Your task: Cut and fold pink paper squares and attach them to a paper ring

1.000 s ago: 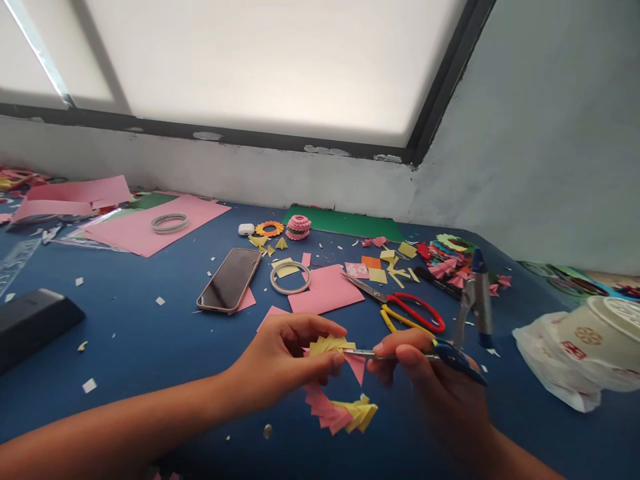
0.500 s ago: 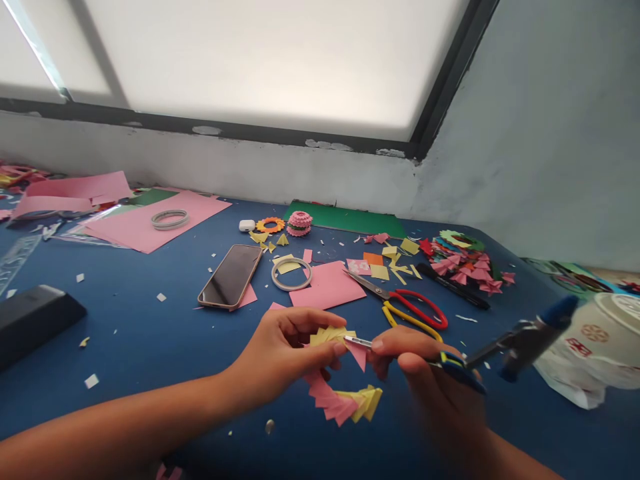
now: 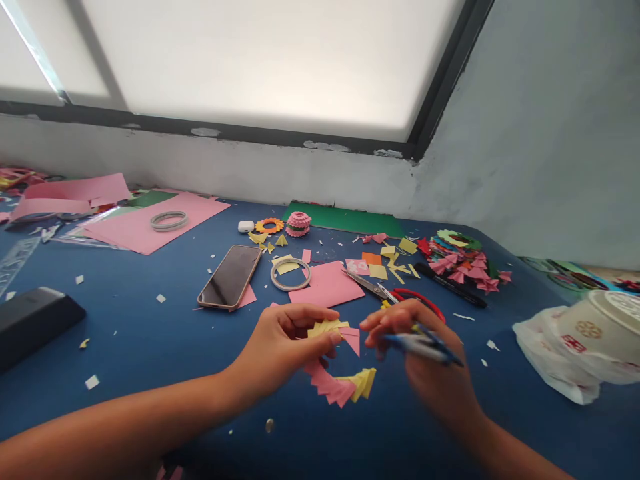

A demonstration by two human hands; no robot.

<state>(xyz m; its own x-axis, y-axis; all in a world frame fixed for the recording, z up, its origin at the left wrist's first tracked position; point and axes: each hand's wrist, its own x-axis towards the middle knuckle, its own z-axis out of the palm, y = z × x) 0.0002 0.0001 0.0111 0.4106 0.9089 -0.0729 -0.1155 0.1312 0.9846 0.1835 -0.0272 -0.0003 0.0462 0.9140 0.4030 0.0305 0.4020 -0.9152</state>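
A curved chain of folded paper pieces (image 3: 333, 387), pink and yellow, hangs from my left hand (image 3: 283, 340). Thumb and fingers pinch its upper yellow part, and a pink folded piece (image 3: 353, 339) juts out to the right there. My right hand (image 3: 433, 333) is just right of that pink piece, fingertips close to it but apart. Across its palm lies a slim blue-and-silver tool (image 3: 423, 348), too blurred to name exactly. Behind the right hand are scissors (image 3: 367, 285) with red and yellow handles, partly hidden.
Beyond my hands lie a phone (image 3: 230, 277), a tape roll (image 3: 291, 274) and pink paper (image 3: 330, 287). A black pen (image 3: 453, 287) rests near a pile of folded paper (image 3: 460, 260). A cup (image 3: 595, 333) in a plastic bag stands right; a black object (image 3: 37, 327) sits left.
The tool's silver tip has left the yellow folds, and the tool has turned back within my right hand. Those right fingers have risen slightly. My left hand keeps its pinch on the chain.
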